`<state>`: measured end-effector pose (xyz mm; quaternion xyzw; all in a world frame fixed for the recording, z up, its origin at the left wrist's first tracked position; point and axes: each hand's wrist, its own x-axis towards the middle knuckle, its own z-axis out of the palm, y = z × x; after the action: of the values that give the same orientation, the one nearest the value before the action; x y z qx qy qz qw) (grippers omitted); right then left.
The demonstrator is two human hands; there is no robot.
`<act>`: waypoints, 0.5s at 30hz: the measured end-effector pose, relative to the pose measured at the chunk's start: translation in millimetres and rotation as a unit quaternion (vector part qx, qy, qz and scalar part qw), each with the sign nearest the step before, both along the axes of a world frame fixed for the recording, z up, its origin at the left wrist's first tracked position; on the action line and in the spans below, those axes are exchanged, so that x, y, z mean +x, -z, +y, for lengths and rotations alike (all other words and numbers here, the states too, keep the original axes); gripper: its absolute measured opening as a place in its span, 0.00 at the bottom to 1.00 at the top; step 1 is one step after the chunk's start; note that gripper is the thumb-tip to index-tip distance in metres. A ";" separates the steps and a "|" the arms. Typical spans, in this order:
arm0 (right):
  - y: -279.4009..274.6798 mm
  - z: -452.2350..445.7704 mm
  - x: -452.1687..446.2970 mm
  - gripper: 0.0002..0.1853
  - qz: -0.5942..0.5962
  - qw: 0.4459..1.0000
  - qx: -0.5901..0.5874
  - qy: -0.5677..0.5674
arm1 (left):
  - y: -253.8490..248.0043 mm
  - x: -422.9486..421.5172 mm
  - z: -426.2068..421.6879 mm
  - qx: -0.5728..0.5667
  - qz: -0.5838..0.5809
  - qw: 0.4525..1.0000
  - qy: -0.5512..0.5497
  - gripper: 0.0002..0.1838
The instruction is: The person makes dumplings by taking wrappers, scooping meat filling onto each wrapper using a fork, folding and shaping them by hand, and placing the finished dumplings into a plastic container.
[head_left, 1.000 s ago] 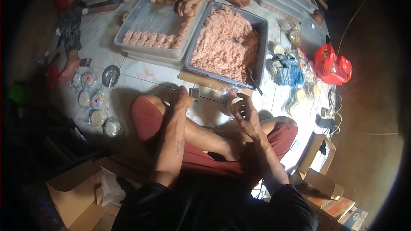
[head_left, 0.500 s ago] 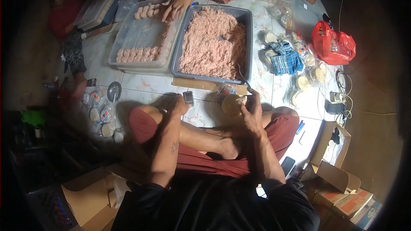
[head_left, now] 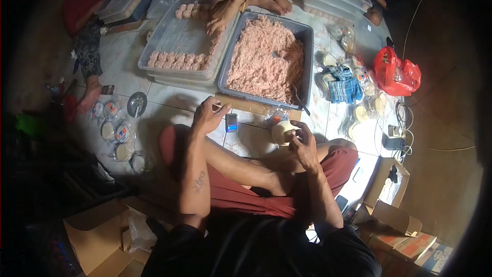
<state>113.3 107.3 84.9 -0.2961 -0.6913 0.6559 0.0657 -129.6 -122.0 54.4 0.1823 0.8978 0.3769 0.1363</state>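
Observation:
My left hand (head_left: 207, 115) is raised over my left knee, its fingers closed round a small pale object at the fingertips. Just right of it, a small device with a lit blue screen (head_left: 231, 122) lies on the tiles. My right hand (head_left: 303, 146) is closed in a pinch at the right edge of a round pale stack (head_left: 282, 132); what sits between the fingertips is too small to name. Clear wrapping (head_left: 275, 116) lies behind the stack. Beyond my hands stands a grey tub (head_left: 222, 83) of pink minced mixture (head_left: 264, 61), with a dark handle at its right corner.
Another person's hand (head_left: 223, 14) reaches into a clear tray (head_left: 146, 64) with rows of pink portions. Wrapped round packs (head_left: 123, 131) lie left. On the right are a blue cloth (head_left: 344, 90), a red bag (head_left: 395, 74), cables and open cartons. Other people sit behind.
My left hand has lifted away from the device, which now lies uncovered with its screen lit, and holds a small pale object. My right hand stays beside the round stack.

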 end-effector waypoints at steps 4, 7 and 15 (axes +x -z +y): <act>11.2 -5.8 -6.7 0.17 -0.010 0.991 0.104 -0.090 | -36.4 -22.2 -12.4 -0.008 -0.063 0.993 0.097 0.29; 18.0 -13.1 -26.6 0.18 0.028 0.967 0.196 -0.158 | 3.8 -33.0 -14.0 0.019 -0.092 0.994 0.054 0.26; 69.6 -25.9 -89.6 0.17 0.200 0.781 0.530 -0.263 | 40.5 -22.3 7.4 0.100 -0.028 0.990 0.093 0.20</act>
<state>23.7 81.4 15.3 0.1166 -0.9522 0.2224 0.1737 -152.0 -114.5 13.9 0.2674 0.8305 0.4555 0.1766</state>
